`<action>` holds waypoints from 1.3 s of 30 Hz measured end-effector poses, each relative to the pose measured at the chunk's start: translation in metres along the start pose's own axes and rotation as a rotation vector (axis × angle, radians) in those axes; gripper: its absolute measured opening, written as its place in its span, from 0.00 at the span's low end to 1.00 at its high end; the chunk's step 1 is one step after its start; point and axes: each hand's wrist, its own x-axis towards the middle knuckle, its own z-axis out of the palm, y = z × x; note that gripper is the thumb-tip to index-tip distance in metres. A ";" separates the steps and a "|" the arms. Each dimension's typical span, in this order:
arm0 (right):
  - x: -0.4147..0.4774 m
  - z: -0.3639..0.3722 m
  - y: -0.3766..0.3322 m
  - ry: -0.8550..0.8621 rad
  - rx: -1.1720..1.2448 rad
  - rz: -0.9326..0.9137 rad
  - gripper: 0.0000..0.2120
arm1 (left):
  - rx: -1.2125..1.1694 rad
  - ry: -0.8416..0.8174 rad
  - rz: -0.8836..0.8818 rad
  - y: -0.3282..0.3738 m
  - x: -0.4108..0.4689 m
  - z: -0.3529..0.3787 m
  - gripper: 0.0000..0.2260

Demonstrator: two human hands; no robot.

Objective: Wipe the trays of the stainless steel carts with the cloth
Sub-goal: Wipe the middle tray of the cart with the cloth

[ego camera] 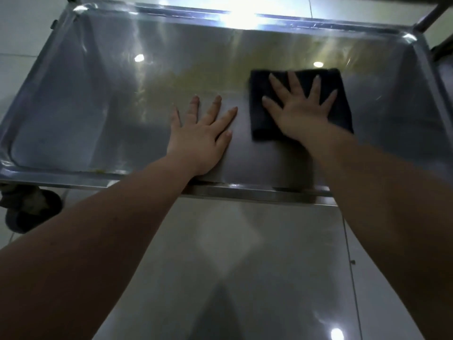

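Head view: right hand (pixel 300 111), fingers (pixel 277 82) spread, presses cloth (pixel 340 94) toward tray's (pixel 73 99) right edge; left hand (pixel 201 133) flat, bare.

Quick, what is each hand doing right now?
Left hand: open, flat on the bare tray, holding nothing.
Right hand: open, fingers spread, pressing the dark cloth.

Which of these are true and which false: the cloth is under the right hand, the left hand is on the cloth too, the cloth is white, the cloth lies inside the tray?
1. The cloth is under the right hand. True.
2. The left hand is on the cloth too. False: it rests flat on bare steel beside it.
3. The cloth is white. False: it is dark.
4. The cloth lies inside the tray. True.
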 end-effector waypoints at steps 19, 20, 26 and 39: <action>-0.110 0.024 -0.005 -0.050 -0.009 -0.111 0.30 | -0.001 0.029 -0.024 0.005 0.000 0.000 0.25; -0.087 0.019 -0.004 -0.033 -0.016 -0.075 0.30 | 0.001 0.026 -0.025 0.004 0.000 -0.001 0.25; 0.015 -0.007 -0.013 -0.032 0.056 0.132 0.29 | -0.013 -0.002 -0.019 0.003 -0.001 -0.004 0.25; -0.140 0.027 -0.017 0.000 0.037 -0.074 0.30 | -0.095 0.021 0.014 0.003 -0.007 -0.014 0.24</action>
